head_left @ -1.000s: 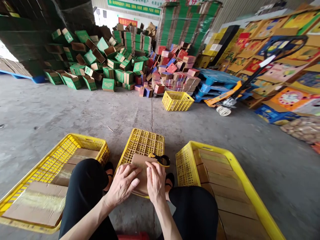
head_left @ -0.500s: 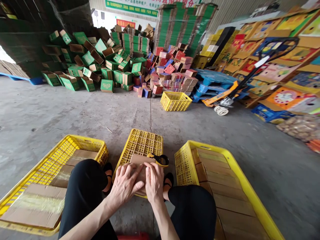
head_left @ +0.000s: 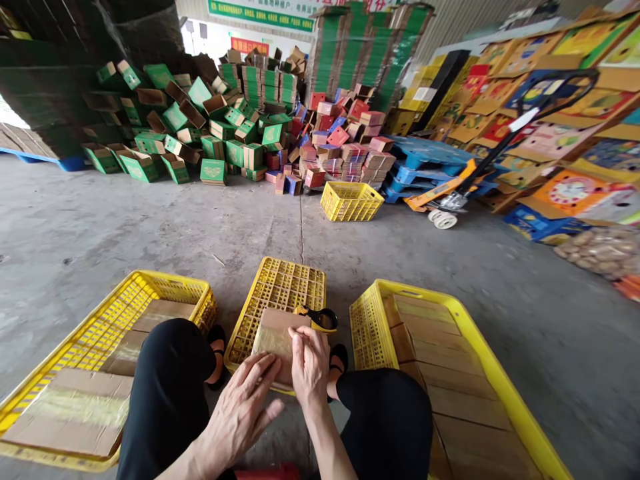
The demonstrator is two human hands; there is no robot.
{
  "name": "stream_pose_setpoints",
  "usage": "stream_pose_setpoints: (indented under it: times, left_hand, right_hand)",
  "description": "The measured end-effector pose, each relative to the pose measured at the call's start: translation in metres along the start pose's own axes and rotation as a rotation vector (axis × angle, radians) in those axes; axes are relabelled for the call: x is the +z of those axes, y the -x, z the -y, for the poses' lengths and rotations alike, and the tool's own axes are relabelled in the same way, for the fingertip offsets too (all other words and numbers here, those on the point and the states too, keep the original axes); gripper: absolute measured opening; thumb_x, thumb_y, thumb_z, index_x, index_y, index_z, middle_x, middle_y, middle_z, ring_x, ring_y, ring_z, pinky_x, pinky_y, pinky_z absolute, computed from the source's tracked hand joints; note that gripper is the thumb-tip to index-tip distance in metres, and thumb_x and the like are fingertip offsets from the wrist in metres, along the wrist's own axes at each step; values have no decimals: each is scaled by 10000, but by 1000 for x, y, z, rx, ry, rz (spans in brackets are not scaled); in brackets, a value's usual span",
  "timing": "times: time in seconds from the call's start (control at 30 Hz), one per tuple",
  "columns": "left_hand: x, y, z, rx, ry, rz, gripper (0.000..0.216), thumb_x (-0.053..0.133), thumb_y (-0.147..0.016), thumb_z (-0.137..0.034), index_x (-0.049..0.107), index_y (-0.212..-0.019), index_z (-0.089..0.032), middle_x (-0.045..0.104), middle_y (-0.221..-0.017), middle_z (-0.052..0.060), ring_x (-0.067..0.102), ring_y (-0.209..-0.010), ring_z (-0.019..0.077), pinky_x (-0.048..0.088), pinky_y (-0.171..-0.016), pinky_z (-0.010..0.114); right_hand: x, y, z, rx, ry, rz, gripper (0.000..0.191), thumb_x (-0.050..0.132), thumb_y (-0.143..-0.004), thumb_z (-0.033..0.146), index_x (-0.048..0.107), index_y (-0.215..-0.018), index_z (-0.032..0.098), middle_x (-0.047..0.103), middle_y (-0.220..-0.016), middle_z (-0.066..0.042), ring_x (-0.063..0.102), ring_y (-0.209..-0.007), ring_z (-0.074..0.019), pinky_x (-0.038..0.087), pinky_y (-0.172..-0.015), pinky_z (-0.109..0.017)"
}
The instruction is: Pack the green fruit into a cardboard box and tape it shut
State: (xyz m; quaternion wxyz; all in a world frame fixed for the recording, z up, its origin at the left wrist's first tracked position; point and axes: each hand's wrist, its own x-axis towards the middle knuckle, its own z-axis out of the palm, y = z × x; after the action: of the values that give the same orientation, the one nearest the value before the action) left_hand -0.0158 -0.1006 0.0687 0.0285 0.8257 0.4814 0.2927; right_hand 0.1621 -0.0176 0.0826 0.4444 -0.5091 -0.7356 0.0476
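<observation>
A small flat brown cardboard piece (head_left: 274,337), glossy with clear tape, lies on an upturned yellow crate (head_left: 285,287) between my knees. My right hand (head_left: 310,363) rests flat on the cardboard's near right edge, fingers together and stretched out. My left hand (head_left: 240,413) hovers just near of the cardboard, fingers spread and holding nothing, fingertips at its near edge. Yellow-and-black scissors (head_left: 320,319) lie on the crate beside the cardboard's far right corner.
A yellow crate (head_left: 100,333) at my left holds taped cardboard sheets. A yellow crate (head_left: 480,360) at my right holds a row of flat cardboard pieces. Across the concrete floor are piles of green and red boxes (head_left: 240,127), another yellow crate (head_left: 353,200) and a pallet jack (head_left: 450,200).
My left hand has slid off the cardboard toward me and opened its fingers, uncovering the taped surface. The right hand has stayed on the near right edge.
</observation>
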Motion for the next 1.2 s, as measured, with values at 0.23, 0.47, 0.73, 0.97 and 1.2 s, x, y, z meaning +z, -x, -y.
stream_pose_setpoints:
  times: [0.23,0.47,0.73,0.97,1.2]
  left_hand:
    - [14,7,8,-168,51,-70,525,516,-1114,-422,504,-1583,-187,616,-1503,147,573,-1397,303,535,-1158,448]
    - [37,3,-8,-239,-18,-134,558,524,-1110,-430,466,-1627,-227,561,-1560,138,508,-1451,318,512,-1169,481]
    - [39,-8,-12,-254,-122,-163,560,536,-1092,-465,516,-1610,-252,540,-1517,155,499,-1394,342,527,-1109,487]
    - [34,-16,-10,-230,-121,-256,568,488,-1107,-460,501,-1604,-186,618,-1422,169,574,-1312,341,534,-1083,514]
    - [42,-4,-24,-240,-27,-229,639,497,-1101,-374,325,-1691,-203,513,-1603,178,471,-1509,347,486,-1184,541]
  right_hand:
    - [-2,2,1,11,-4,1,409,406,-1159,307,780,-1006,239,775,-1010,-63,682,-945,-209,489,-922,-371]
    - [-1,2,-7,11,-43,-3,387,417,-1150,282,749,-956,243,777,-964,-58,682,-956,-213,495,-937,-375]
    - [2,1,-5,52,-80,-36,433,369,-1168,362,707,-941,213,757,-901,-70,671,-889,-210,534,-861,-354]
    - [-2,-4,5,26,-64,-69,498,365,-1168,411,678,-835,216,736,-831,-73,684,-850,-215,560,-828,-354]
    - [-9,-13,-2,-25,-104,-71,535,366,-1162,451,687,-794,230,745,-799,-74,704,-835,-216,578,-842,-359]
